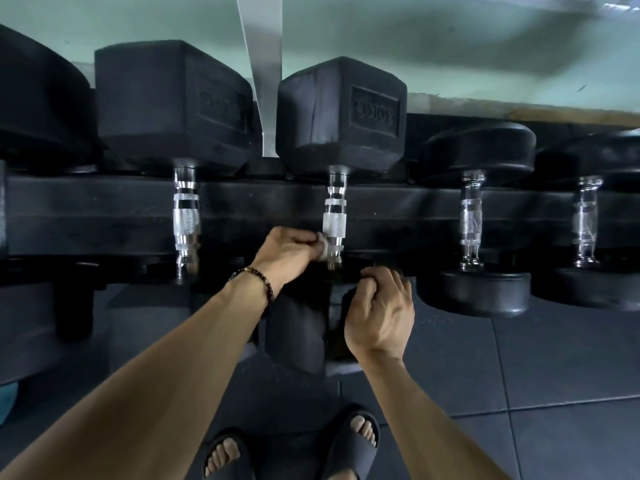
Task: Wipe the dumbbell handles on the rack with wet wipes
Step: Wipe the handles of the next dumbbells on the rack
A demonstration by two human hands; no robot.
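A black hex dumbbell marked 30KG (341,112) lies on the black rack (86,216), its chrome knurled handle (335,216) running toward me. My left hand (287,251) is closed on a small white wet wipe (322,245) pressed against the left side of the lower handle. My right hand (379,313) sits lower and to the right, fingers curled on the dumbbell's near black head (301,327). A beaded bracelet is on my left wrist.
Another hex dumbbell (173,102) with a chrome handle (186,220) lies to the left. Two round-headed dumbbells (478,150) (588,157) lie to the right. Dark rubber floor tiles (536,358) are below, with my feet in black slides (353,441).
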